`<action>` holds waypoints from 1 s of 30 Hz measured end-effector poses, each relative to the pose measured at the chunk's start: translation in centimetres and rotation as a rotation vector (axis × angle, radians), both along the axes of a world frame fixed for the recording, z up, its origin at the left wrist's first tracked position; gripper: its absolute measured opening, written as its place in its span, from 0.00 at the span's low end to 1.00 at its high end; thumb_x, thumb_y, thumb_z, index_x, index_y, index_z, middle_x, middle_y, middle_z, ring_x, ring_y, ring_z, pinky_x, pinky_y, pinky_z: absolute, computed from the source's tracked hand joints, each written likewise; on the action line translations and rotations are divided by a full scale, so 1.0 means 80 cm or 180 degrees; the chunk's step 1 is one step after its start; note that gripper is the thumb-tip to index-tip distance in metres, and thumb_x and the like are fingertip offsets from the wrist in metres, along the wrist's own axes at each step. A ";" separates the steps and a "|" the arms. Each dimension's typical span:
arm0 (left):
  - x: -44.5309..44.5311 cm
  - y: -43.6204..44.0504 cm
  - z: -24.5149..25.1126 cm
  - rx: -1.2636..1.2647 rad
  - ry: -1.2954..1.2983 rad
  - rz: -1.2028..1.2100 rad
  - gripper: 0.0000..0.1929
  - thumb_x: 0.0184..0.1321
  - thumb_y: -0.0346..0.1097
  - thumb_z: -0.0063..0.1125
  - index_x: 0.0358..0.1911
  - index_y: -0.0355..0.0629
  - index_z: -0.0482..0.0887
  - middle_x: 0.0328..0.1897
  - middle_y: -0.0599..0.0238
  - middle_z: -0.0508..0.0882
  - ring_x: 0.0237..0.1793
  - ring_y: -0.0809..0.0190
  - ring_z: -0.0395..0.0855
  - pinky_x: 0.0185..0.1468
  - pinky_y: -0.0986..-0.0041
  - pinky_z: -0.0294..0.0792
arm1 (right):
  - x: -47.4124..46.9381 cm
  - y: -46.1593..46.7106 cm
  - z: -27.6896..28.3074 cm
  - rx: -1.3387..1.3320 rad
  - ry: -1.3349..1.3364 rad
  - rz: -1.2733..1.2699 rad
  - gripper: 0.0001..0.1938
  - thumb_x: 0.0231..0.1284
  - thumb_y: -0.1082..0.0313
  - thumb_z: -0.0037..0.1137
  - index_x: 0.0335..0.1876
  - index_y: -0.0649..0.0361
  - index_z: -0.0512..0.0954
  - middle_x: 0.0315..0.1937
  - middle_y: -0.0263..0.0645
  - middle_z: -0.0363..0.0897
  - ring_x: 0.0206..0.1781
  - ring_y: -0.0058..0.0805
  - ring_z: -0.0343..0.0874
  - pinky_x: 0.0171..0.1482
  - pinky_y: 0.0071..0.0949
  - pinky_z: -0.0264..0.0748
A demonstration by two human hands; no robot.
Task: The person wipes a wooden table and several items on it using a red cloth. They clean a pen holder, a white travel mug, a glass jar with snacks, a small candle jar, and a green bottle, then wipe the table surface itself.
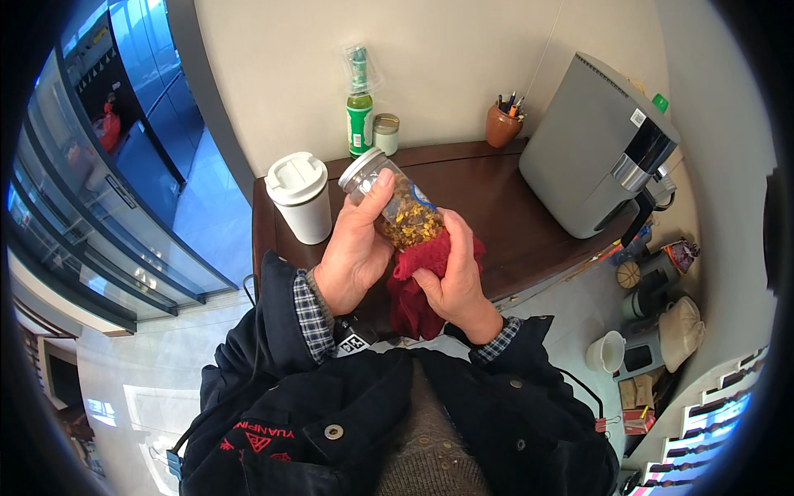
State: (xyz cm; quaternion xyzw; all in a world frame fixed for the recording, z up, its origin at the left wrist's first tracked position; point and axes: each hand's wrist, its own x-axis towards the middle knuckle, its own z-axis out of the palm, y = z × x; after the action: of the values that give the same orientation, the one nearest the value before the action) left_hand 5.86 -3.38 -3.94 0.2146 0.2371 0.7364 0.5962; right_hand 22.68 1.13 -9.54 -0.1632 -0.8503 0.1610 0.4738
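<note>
My left hand grips a clear jar with a pale screw lid, its thumb along the side below the lid. The jar is tilted, lid up to the left, and holds yellow and brown dried bits. My right hand presses a dark red cloth around the jar's lower end; part of the cloth hangs below. Both hands are above the front of a dark brown wooden table. Just left of the jar stands a white lidded tumbler.
Along the wall stand a green bottle, a small lidded canister and a brown pot of pens. A grey air fryer occupies the table's right side. A white bucket is on the floor at right; a glass sliding door is at left.
</note>
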 end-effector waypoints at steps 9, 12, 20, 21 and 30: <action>0.008 -0.002 0.003 0.0222 -0.0311 -0.0591 0.22 0.71 0.50 0.61 0.59 0.48 0.70 0.52 0.66 0.80 0.54 0.61 0.81 0.61 0.59 0.77 | -0.013 0.019 -0.030 -0.0826 0.1066 0.0389 0.27 0.68 0.72 0.50 0.71 0.69 0.61 0.67 0.50 0.66 0.65 0.39 0.73 0.68 0.35 0.67; 0.001 -0.007 0.008 0.0612 0.0387 0.0013 0.23 0.72 0.48 0.58 0.63 0.42 0.73 0.57 0.63 0.83 0.58 0.59 0.81 0.65 0.60 0.72 | -0.005 0.025 -0.020 -0.0966 0.0535 0.0233 0.23 0.70 0.74 0.48 0.69 0.69 0.65 0.63 0.50 0.73 0.65 0.44 0.74 0.67 0.36 0.68; -0.019 -0.031 0.002 0.0629 0.2290 0.1140 0.41 0.55 0.32 0.78 0.67 0.39 0.61 0.59 0.59 0.78 0.58 0.63 0.79 0.63 0.67 0.73 | 0.023 0.052 0.095 -0.1559 -0.0755 0.0425 0.48 0.56 0.69 0.67 0.81 0.60 0.49 0.74 0.50 0.60 0.73 0.44 0.64 0.70 0.42 0.66; -0.016 -0.031 -0.003 0.0719 0.2258 0.1050 0.45 0.53 0.32 0.80 0.68 0.39 0.56 0.61 0.57 0.76 0.59 0.63 0.78 0.64 0.67 0.72 | 0.022 0.053 0.109 -0.1935 -0.0253 0.0982 0.49 0.58 0.69 0.67 0.82 0.59 0.48 0.74 0.47 0.61 0.72 0.39 0.65 0.68 0.40 0.68; -0.004 -0.006 -0.032 0.0703 0.4002 0.0956 0.58 0.48 0.30 0.81 0.76 0.42 0.46 0.68 0.52 0.67 0.70 0.57 0.67 0.72 0.61 0.64 | -0.017 0.051 0.111 -0.1124 -0.0879 0.0935 0.46 0.50 0.66 0.77 0.75 0.64 0.60 0.65 0.48 0.72 0.66 0.40 0.72 0.67 0.38 0.69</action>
State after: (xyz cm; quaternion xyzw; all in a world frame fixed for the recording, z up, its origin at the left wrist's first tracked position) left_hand 5.51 -3.88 -6.53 0.6286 0.4909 0.5659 0.2090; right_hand 21.29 5.24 -0.65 -0.1386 -0.8802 0.3501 0.2889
